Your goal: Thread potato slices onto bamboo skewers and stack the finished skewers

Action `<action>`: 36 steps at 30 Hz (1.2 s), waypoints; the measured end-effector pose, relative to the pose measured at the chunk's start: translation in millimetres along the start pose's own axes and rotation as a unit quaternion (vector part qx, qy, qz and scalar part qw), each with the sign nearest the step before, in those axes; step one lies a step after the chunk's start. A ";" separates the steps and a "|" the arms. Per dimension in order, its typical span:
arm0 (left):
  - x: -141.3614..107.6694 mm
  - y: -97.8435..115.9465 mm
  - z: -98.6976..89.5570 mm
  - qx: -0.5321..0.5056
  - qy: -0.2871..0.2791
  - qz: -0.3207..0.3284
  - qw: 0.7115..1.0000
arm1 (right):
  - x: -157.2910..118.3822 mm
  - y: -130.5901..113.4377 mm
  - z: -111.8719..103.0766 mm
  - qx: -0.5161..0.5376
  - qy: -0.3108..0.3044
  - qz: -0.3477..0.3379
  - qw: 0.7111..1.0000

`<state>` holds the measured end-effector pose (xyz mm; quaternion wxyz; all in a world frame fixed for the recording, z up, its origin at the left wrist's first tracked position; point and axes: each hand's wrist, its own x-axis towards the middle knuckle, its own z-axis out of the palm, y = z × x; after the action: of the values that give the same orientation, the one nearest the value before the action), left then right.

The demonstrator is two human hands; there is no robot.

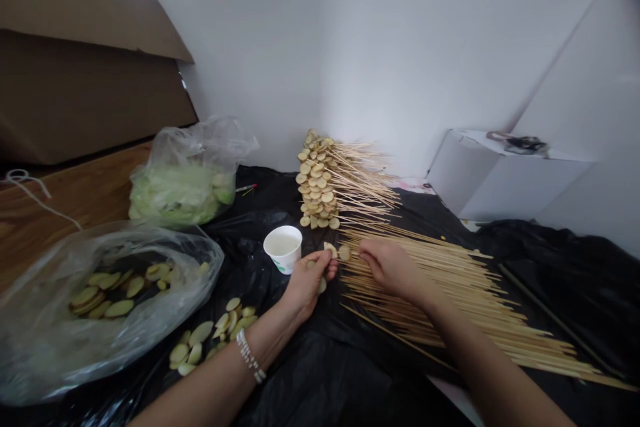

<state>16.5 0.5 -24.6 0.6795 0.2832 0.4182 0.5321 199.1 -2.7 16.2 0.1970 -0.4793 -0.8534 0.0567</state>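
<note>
My left hand (306,285) is closed around a few pale potato slices (330,250), with another slice showing below its fingers. Just to its right, my right hand (390,268) pinches a thin bamboo skewer, mostly hidden by the fingers. One potato slice (345,253) sits at the skewer's tip between the two hands. Under and beyond my right hand lies a wide spread of bare bamboo skewers (465,300). Behind the hands rises a stack of filled potato skewers (316,180), slices to the left and sticks pointing right.
A white paper cup (283,247) stands left of my left hand. Loose potato slices (200,333) lie on black plastic sheeting (330,360). An open clear bag (45,340) holds more slices. Behind it are a bag of pale green vegetable pieces (175,190) and a white box (480,173) at right.
</note>
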 end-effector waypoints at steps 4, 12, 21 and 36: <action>0.7 0.4 0.8 -0.009 -0.013 -0.003 1.000 | 2.3 -1.6 5.5 0.074 0.038 0.006 0.996; -4.5 3.9 8.2 -0.060 -0.026 -0.044 0.997 | -0.9 -17.4 9.0 0.061 -0.025 0.019 0.998; 1.9 3.1 3.3 -0.042 -0.029 -0.034 0.998 | -4.4 -21.5 -0.2 -0.001 -0.105 0.026 0.994; -9.0 4.8 11.9 0.021 -0.058 -0.025 0.998 | -1.5 -22.1 -1.5 0.133 -0.074 0.037 0.988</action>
<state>23.8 -6.2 -12.3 0.7093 0.3170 0.3963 0.4892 182.8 -15.9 23.5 0.1929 -0.4744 -0.8323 0.2121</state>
